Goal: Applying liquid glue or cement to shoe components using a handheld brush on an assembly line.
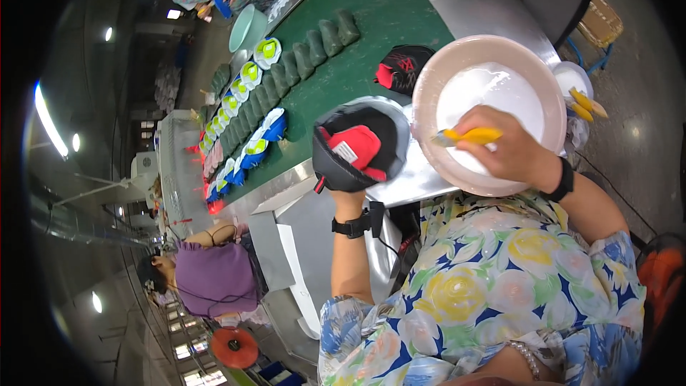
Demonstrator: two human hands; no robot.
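Brush with yellow handle pinched in right hand above round beige plastic basin of white liquid; black-and-red fabric shoe upper gripped underneath by left hand, alongside. Best drain drips over basin.

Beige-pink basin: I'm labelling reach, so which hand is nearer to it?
Right. The right hand is over the basin, holding a yellow-handled brush. The left hand is outside, to its left, holding a black-and-red shoe.
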